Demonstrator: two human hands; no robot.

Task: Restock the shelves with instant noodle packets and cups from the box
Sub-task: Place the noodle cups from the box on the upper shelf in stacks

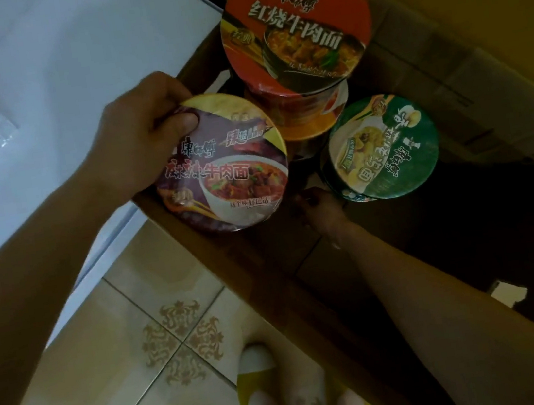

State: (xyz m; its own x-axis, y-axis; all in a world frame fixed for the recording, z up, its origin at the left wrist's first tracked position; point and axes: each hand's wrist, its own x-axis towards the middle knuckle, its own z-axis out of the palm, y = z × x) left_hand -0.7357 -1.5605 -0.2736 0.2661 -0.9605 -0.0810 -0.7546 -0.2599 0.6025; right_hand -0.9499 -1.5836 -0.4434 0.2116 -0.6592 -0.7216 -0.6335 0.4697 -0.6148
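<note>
While the left hand [142,130] grips a purple-lidded cup [224,167], the right hand [323,210] grasps the green-lidded cup [385,148].

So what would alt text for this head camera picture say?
A person's left hand grips a purple noodle cup over a cardboard box, while the right hand reaches beside a green cup; a red cup sits behind.

The cardboard box [306,299] stands on the tiled floor [124,342], right of a white cabinet [52,78]. In it, a beef noodle cup [296,26] sits farthest, stacked on another cup [308,117]; a third cup [385,148] lies nearer right. The left hand [142,134] holds a spicy beef noodle cup [222,164] above the box's left wall.
</note>
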